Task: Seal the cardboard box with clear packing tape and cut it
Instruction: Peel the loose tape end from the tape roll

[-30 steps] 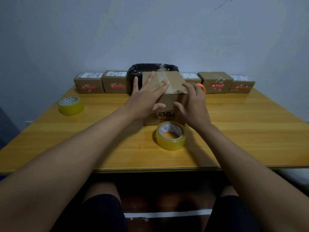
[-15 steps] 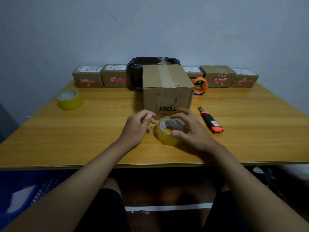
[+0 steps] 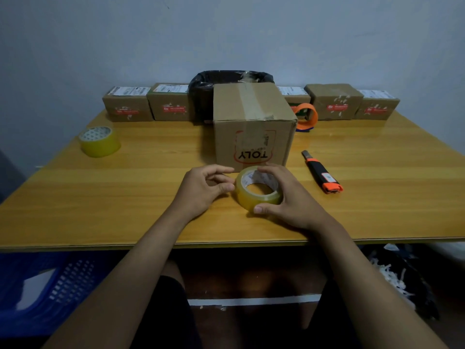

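Observation:
A brown cardboard box (image 3: pixel 251 127) with its flaps down and a strip of tape along the top seam stands in the middle of the wooden table (image 3: pixel 151 197). Just in front of it lies a roll of clear packing tape (image 3: pixel 259 191). My right hand (image 3: pixel 289 197) grips the roll, thumb at its near side and fingers over the far rim. My left hand (image 3: pixel 203 190) is at the roll's left side, thumb and forefinger curled and touching the tape's edge. An orange-and-black utility knife (image 3: pixel 322 172) lies to the right of the box.
A second tape roll (image 3: pixel 99 141) sits at the table's left. A row of small sealed parcels (image 3: pixel 168 102) lines the back edge, with a black-lined bin (image 3: pixel 226 79) behind the box and an orange tape dispenser (image 3: pixel 305 115) to its right. A blue crate (image 3: pixel 37 285) sits below left.
Both hands came down off the box top to the tape roll in front of it. My right hand closed around the roll and my left moved to its side.

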